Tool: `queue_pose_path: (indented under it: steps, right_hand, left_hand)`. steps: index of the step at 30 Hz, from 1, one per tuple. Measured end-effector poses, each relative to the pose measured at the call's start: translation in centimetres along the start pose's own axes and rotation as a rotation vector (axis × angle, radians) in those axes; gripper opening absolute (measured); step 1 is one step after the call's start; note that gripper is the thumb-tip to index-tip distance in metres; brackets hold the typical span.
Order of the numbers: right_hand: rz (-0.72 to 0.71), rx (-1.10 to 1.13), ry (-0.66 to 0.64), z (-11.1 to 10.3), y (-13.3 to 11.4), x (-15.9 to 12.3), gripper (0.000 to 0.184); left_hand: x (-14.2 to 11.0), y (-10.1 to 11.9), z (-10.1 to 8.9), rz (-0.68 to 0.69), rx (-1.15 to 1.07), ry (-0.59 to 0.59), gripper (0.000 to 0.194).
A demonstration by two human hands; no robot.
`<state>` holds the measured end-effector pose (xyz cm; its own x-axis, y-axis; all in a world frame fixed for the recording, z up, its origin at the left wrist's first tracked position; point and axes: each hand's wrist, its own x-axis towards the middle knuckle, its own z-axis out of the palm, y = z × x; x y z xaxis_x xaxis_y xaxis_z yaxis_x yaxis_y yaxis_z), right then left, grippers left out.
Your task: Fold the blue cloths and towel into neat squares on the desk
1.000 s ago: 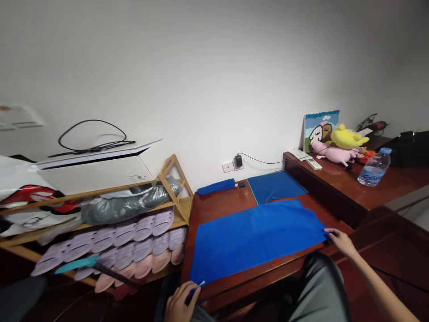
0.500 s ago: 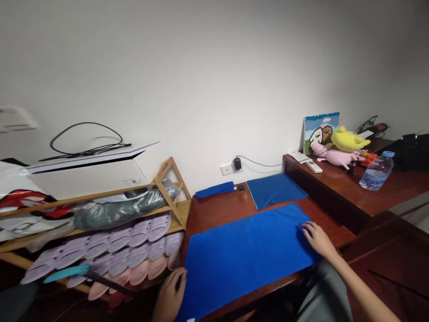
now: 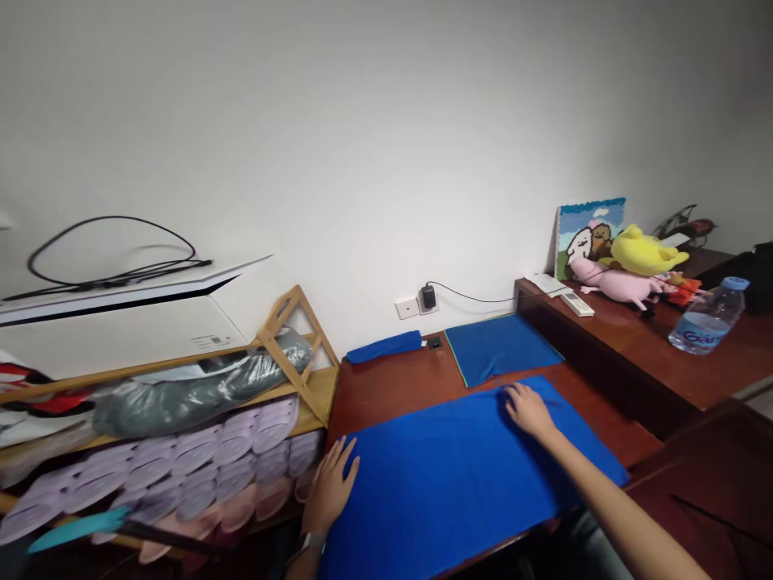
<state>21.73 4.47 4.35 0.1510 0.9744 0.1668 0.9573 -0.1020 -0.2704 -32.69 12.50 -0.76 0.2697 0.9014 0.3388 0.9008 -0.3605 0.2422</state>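
A bright blue cloth (image 3: 447,475) lies spread over the reddish-brown wooden desk. At its left edge is my left hand (image 3: 331,483), open, fingers stretched out and pointing away from me. My right hand (image 3: 527,411) rests on the cloth close to its far edge, fingers apart and slightly bent, with nothing seen in them. Behind it lies a second, darker blue cloth (image 3: 501,346) with a light green edge and a small wrinkle. A folded blue cloth (image 3: 385,346) sits along the wall at the back left of the desk.
To the left, a wooden rack (image 3: 326,395) carries rows of lilac and pink slippers (image 3: 199,451) and a white box (image 3: 133,330). A raised desk section (image 3: 652,346) on the right holds a water bottle (image 3: 706,318), plush toys (image 3: 649,254) and a remote control (image 3: 578,304).
My left hand has moved forward along the cloth's left edge and its fingers have straightened. My right hand has shifted left toward the far edge. The cloth's right corner now lies farther right.
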Motion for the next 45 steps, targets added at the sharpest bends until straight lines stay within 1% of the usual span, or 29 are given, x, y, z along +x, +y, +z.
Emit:
queue_pose_path:
  steps: [1, 3, 5, 6, 8, 11, 16, 19, 22, 26, 29, 31, 33, 36, 39, 42, 44, 45]
  right_hand:
    - [-0.048, 0.044, -0.001, 0.1, -2.1, 1.7, 0.045]
    - [-0.095, 0.095, -0.010, 0.7, -5.7, 4.8, 0.043]
    - [-0.095, 0.105, -0.020, 1.9, -8.2, 6.7, 0.040]
    - [-0.088, 0.103, -0.022, 2.5, -9.0, 7.2, 0.038]
    - [-0.073, 0.109, -0.021, 3.5, -9.7, 7.6, 0.036]
    - [-0.068, 0.136, -0.014, 4.3, -9.5, 7.4, 0.037]
    - [-0.109, 0.220, -0.033, 4.3, -8.2, 7.6, 0.045]
    - [-0.114, 0.264, -0.045, 3.9, -6.3, 8.2, 0.047]
    - [-0.035, 0.257, -0.030, 3.0, -2.4, 9.1, 0.050]
    - [0.192, 0.152, -0.002, 1.3, 5.0, 9.6, 0.053]
    - [0.328, 0.082, -0.038, 0.6, 10.0, 8.8, 0.054]
    - [0.355, 0.059, -0.070, 0.7, 12.2, 8.1, 0.055]
    - [0.346, 0.029, -0.093, 1.1, 13.4, 7.6, 0.056]
    - [0.303, -0.027, -0.108, 1.9, 13.8, 7.2, 0.059]
    - [0.295, -0.081, -0.113, 2.4, 12.8, 7.6, 0.058]
    - [0.258, -0.105, -0.049, 2.4, 10.4, 9.0, 0.057]
    - [0.180, -0.073, -0.016, 2.4, 7.9, 10.7, 0.055]
    - [0.142, -0.050, -0.019, 2.4, 6.4, 11.7, 0.055]
  left_hand:
    - [0.0, 0.0, 0.0, 0.001, -0.002, 0.008, 0.052]
    - [0.0, 0.0, 0.0, 0.002, -0.002, 0.010, 0.053]
    - [0.1, 0.0, 0.0, -0.004, 0.000, 0.005, 0.054]
    - [0.1, -0.1, 0.1, -0.007, 0.002, 0.003, 0.054]
    - [0.0, -0.2, 0.2, -0.012, 0.005, 0.008, 0.055]
    - [0.0, -0.4, 0.4, -0.013, 0.005, 0.020, 0.054]
    - [0.1, -0.4, 0.4, -0.020, -0.009, 0.037, 0.053]
    - [0.2, -0.5, 0.4, -0.022, -0.021, 0.030, 0.054]
    - [0.2, -0.7, 0.5, -0.030, -0.027, 0.009, 0.056]
    - [0.2, -1.5, 0.9, -0.047, -0.019, 0.001, 0.056]
    - [0.2, -2.1, 1.3, -0.038, -0.019, -0.001, 0.055]
    - [0.2, -2.3, 1.5, -0.045, -0.015, -0.013, 0.056]
    - [0.2, -2.4, 1.5, -0.063, -0.008, -0.032, 0.058]
    - [0.2, -2.1, 1.3, -0.087, 0.000, -0.051, 0.057]
    - [0.2, -1.8, 1.1, -0.100, -0.002, -0.049, 0.056]
    - [0.2, -1.6, 0.9, -0.099, -0.010, -0.044, 0.056]
    - [0.1, -1.6, 0.8, -0.092, -0.017, -0.049, 0.056]
    - [0.1, -1.6, 0.7, -0.092, -0.019, -0.053, 0.056]
